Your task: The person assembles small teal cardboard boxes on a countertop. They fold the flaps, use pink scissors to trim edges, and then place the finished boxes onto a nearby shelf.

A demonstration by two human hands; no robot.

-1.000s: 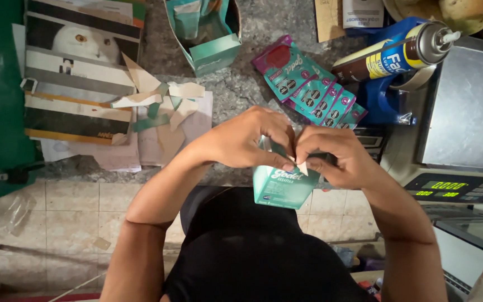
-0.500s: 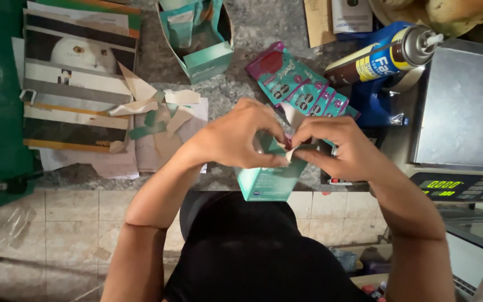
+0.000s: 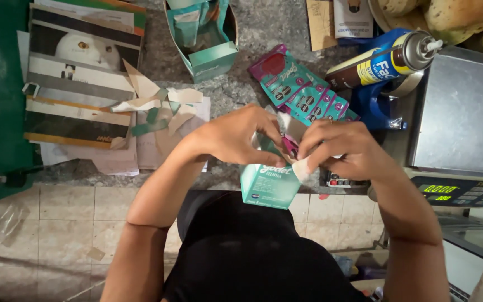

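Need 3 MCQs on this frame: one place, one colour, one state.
1. Where does the blue and yellow spray can lie?
A. On the floor tiles
B. On the stone counter, beside the grey metal scale
C. In the open teal carton

2. What colour is the small cardboard box held at the counter edge?
A. Teal
B. Red
C. Black

3. How are the left hand and right hand?
A. Both at the box top
B. One idle
C. Both empty

B: can lies by the scale. A: teal faces. A: both grip its flaps.
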